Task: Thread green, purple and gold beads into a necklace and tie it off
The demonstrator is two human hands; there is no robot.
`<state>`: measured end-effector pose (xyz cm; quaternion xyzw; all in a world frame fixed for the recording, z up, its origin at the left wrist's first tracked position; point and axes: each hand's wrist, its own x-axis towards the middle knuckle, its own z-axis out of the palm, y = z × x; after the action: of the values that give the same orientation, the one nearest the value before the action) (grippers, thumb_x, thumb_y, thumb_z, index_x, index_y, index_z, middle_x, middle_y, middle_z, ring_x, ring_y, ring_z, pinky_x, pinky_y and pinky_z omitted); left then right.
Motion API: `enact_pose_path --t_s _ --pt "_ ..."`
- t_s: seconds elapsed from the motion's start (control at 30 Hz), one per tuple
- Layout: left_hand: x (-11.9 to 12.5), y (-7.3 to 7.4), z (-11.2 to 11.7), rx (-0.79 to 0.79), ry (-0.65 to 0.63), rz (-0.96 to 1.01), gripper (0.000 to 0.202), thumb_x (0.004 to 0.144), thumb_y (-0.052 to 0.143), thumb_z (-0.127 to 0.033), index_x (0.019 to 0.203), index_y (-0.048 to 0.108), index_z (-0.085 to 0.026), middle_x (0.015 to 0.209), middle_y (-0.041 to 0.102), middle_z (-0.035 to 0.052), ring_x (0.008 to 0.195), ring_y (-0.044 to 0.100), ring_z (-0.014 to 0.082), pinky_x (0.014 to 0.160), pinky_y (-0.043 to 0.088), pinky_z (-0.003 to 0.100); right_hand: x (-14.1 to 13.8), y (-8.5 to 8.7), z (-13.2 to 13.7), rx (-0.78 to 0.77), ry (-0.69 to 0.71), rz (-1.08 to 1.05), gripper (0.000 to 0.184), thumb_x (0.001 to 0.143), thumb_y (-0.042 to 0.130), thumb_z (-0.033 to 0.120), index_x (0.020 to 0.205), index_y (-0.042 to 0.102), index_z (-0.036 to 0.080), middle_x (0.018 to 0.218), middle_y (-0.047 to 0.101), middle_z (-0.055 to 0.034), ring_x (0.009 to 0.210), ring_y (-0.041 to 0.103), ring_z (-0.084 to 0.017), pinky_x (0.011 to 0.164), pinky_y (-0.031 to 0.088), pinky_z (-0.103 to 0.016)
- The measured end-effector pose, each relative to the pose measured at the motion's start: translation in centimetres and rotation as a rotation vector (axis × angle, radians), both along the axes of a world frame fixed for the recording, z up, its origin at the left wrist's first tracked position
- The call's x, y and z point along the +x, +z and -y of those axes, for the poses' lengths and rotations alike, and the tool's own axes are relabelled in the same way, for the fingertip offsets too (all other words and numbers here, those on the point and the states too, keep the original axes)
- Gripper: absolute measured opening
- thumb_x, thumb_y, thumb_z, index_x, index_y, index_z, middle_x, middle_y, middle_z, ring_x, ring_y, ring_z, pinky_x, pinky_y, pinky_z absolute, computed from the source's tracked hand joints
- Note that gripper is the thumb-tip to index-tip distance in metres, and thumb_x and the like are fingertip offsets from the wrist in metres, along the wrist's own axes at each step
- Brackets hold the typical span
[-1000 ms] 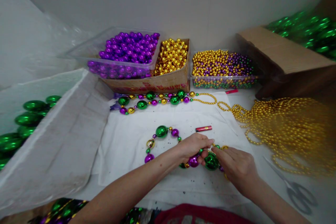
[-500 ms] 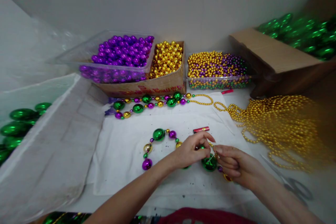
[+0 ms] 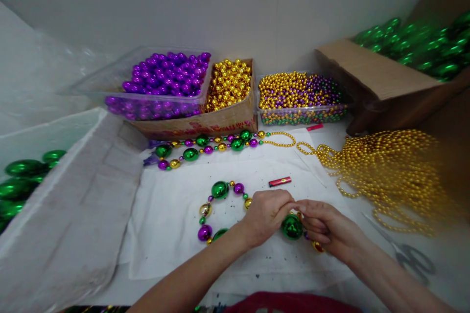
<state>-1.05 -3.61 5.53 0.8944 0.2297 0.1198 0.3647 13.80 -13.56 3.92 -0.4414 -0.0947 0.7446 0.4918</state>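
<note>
A bead necklace (image 3: 220, 189) of large green, purple and gold balls lies curved on a white cloth (image 3: 165, 225). My left hand (image 3: 270, 215) is closed, its thumb and fingertips pinching the necklace's end. Fingertip to fingertip with it, my right hand (image 3: 326, 227) pinches the same end; the exact bit of string or small bead between them is hidden. A big green ball (image 3: 292, 226) hangs just below the fingers, with a purple and a gold bead beside my right hand. Behind my left hand lies a red lighter (image 3: 279, 181).
A finished-looking bead strand (image 3: 190, 154) lies farther back. Behind it stand a tub of purple balls (image 3: 165, 78), a carton of gold balls (image 3: 229, 83) and a tub of small mixed beads (image 3: 301, 98). Gold bead chains (image 3: 389, 171) and scissors (image 3: 407, 257) lie at right.
My left hand has turned and closed over the necklace's end, its fingertips now meeting my right hand's. The small gold beads and white cord seen between the hands are now covered.
</note>
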Motion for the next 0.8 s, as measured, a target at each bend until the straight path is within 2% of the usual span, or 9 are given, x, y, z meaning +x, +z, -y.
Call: enact_pose_path --t_s 0.1,0.17,0.23,0.33,0.43,0.53,0.63,0.7,0.8 --pt "0.3 0.5 -0.2 -0.207 0.093 -0.017 0.03 0.091 0.043 -0.036 0.079 0.059 -0.013 0.075 0.061 0.0033 0.069 0.054 0.0095 0.066 0.038 0.02 0.3 -0.1 0.0 0.095 0.067 0.355 0.04 0.073 0.067 0.048 0.084 0.051 0.013 0.051 0.031 0.0065 0.042 0.02 -0.004 0.04 0.014 -0.019" --pt "0.4 0.5 -0.4 -0.523 0.154 -0.007 0.027 0.089 0.045 -0.037 0.08 0.054 -0.013 0.07 0.06 0.0022 0.056 0.049 0.0072 0.055 0.036 0.019 0.6 -0.2 0.1 0.217 0.114 0.702 0.035 0.081 0.058 0.048 0.083 0.053 0.013 0.061 0.045 0.0018 0.051 0.036 -0.006 0.047 0.026 -0.02" --pt "0.4 0.3 -0.5 -0.869 0.183 0.013 0.027 0.087 0.047 -0.04 0.083 0.047 -0.013 0.068 0.061 0.0022 0.044 0.042 0.005 0.048 0.033 0.017 0.8 -0.1 0.4 0.32 0.146 1.067 0.029 0.087 0.051 0.042 0.081 0.055 0.014 0.067 0.051 -0.0002 0.06 0.045 -0.009 0.057 0.032 -0.023" --pt "0.2 -0.1 -0.8 -1.195 0.205 0.087 0.029 0.084 0.052 -0.04 0.084 0.041 -0.014 0.071 0.062 0.0039 0.04 0.039 0.0029 0.05 0.04 0.019 0.4 0.3 1.3 0.459 0.087 1.477 0.023 0.092 0.045 0.033 0.08 0.055 0.017 0.068 0.054 0.0007 0.063 0.05 -0.01 0.061 0.032 -0.024" --pt "0.0 -0.4 -1.0 -1.366 0.2 0.163 0.031 0.082 0.058 -0.038 0.083 0.039 -0.013 0.071 0.06 0.0023 0.041 0.04 0.0024 0.054 0.047 0.023 -0.8 0.3 2.1 0.609 -0.045 1.616 0.015 0.092 0.047 0.026 0.085 0.056 0.018 0.071 0.057 0.0006 0.063 0.053 -0.01 0.059 0.033 -0.023" --pt "-0.1 -0.3 -1.3 -1.48 0.151 0.203 0.029 0.081 0.06 -0.034 0.086 0.04 -0.013 0.087 0.06 0.0058 0.045 0.045 0.0028 0.054 0.049 0.024 -2.2 -0.2 2.6 0.691 -0.115 1.581 0.009 0.091 0.048 0.019 0.093 0.057 0.018 0.079 0.06 -0.0001 0.068 0.056 -0.009 0.062 0.037 -0.021" --pt "-0.2 0.0 -1.5 -1.493 0.106 0.211 0.029 0.079 0.061 -0.032 0.085 0.042 -0.012 0.092 0.058 0.0059 0.051 0.052 0.0053 0.054 0.05 0.026 -2.6 -0.5 2.7 0.658 -0.053 1.448 0.01 0.091 0.048 0.018 0.087 0.058 0.019 0.077 0.06 0.0009 0.068 0.056 -0.009 0.062 0.038 -0.021" --pt "-0.4 0.5 -1.6 -1.428 0.076 0.175 0.028 0.079 0.061 -0.033 0.083 0.044 -0.011 0.082 0.057 0.0044 0.058 0.057 0.0098 0.049 0.047 0.022 -2.1 -0.3 2.5 0.615 0.002 1.379 0.014 0.091 0.048 0.02 0.082 0.058 0.019 0.076 0.058 0.0007 0.07 0.054 -0.01 0.063 0.038 -0.022" --pt "-0.6 1.8 -1.8 -1.233 -0.014 0.044 0.023 0.082 0.057 -0.032 0.082 0.046 -0.011 0.077 0.059 0.0057 0.061 0.057 0.0092 0.045 0.039 0.015 -0.5 0.5 1.5 0.597 -0.075 1.407 0.018 0.093 0.045 0.026 0.089 0.061 0.021 0.087 0.059 -0.0014 0.084 0.053 -0.012 0.075 0.04 -0.025"
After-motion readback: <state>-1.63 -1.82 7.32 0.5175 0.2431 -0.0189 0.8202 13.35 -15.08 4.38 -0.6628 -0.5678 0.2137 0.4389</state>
